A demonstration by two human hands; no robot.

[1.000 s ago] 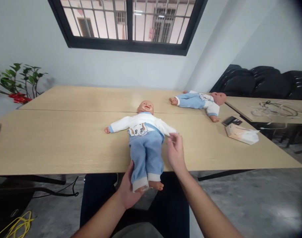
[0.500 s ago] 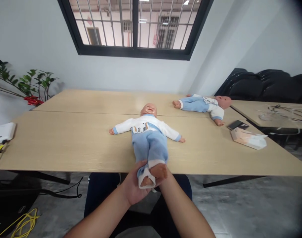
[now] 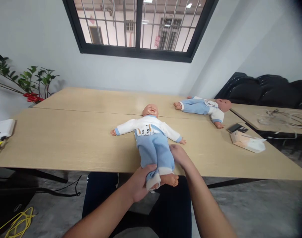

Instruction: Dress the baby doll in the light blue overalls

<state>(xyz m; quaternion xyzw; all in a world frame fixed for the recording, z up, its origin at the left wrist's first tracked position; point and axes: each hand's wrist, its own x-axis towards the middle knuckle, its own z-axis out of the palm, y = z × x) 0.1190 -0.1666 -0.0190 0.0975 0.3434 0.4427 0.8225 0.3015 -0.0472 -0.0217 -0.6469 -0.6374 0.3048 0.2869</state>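
Item 1: baby doll (image 3: 154, 141), white top (image 3: 151, 121) and blue trousers (image 3: 156, 150), face up at the near edge of the wood-topped table (image 3: 66, 138), feet overhanging. Long axis runs from just before 12 o'clock, where the head points, to between 5 and 6, where the feet point; arms spread to 8 and 4.

Left hand (image 3: 140, 182): clamped on the lower trouser leg on the doll's 7 o'clock side, thumb over the top.

Right hand (image 3: 178, 154): against the trousers on the 4 o'clock side; fingers hidden, grip cannot be told.

Item 2: second baby doll (image 3: 198, 105), similarly dressed, at 2 o'clock from the first; long axis 9 to 3, head to 3.

Item 3: tissue pack (image 3: 247, 142), at 3 o'clock, just beside a dark flat object (image 3: 237, 128).

Item 4: white device (image 3: 3, 128), cabled, at 9 o'clock.
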